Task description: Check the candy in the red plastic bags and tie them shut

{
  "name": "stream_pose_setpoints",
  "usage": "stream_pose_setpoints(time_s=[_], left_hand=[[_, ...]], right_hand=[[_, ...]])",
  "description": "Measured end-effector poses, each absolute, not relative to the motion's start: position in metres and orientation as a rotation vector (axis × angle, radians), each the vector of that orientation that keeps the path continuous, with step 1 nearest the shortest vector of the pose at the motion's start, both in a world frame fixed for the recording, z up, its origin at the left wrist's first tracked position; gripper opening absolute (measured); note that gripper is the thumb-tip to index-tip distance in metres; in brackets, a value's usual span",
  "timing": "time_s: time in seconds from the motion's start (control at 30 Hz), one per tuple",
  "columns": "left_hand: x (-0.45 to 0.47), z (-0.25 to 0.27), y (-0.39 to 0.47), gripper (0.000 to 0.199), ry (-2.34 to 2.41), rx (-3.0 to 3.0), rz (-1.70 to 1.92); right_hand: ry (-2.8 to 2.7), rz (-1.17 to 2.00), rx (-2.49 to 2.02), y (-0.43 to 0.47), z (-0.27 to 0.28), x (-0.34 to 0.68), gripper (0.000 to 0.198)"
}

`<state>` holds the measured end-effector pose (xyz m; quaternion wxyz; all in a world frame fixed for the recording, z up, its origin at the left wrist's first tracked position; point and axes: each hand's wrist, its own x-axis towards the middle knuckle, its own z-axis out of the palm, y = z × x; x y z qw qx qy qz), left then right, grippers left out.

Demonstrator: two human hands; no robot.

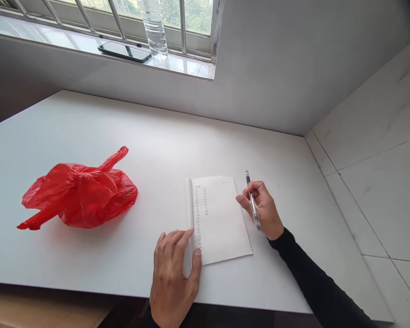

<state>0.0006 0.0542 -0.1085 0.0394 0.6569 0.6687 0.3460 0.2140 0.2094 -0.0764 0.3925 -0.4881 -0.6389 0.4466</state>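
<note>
A white notepad (225,223) lies on the table with two columns of small handwritten numbers down its left side. My left hand (174,271) rests at the pad's lower left edge, fingers spread, the thumb on the page's corner. Beyond the pad's right edge, my right hand (264,209) is closed around a clear-barrelled pen (253,202). One end of the pen points up and away, the other down toward the table. Some of the right fingers are hidden behind the thumb and palm.
A tied red plastic bag (85,193) sits on the white table (164,136) at left. On the window sill are a phone (125,51) and a clear water bottle (154,34), before metal bars. A tiled wall (379,182) borders the table's right side.
</note>
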Motion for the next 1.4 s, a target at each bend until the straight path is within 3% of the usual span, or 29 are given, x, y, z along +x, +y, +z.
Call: stream_pose_setpoints(time_s=[0.2,0.3,0.43,0.6,0.73,1.4], left_hand=[[0.002,-0.110,0.061,0.043,2.087,2.005,1.108],[0.002,-0.110,0.062,0.041,2.091,2.004,1.127],[0.002,-0.108,0.063,0.039,2.089,2.002,1.147],[0.001,-0.108,0.064,0.038,2.079,2.002,1.172],[0.002,-0.109,0.065,0.038,2.079,1.995,1.186],[0.002,-0.112,0.066,0.039,2.067,1.972,1.187]], right_hand=[[-1.690,1.516,-1.028,0.174,-0.073,0.180,0.040],[-1.711,1.460,-1.113,0.169,-0.078,0.172,0.024],[-1.646,1.426,-1.169,0.169,-0.084,0.168,0.036],[-1.620,1.328,-1.250,0.167,-0.086,0.164,0.010],[-1.635,1.312,-1.224,0.166,-0.087,0.160,0.016],[-1.669,1.261,-1.246,0.170,-0.092,0.156,0.007]])
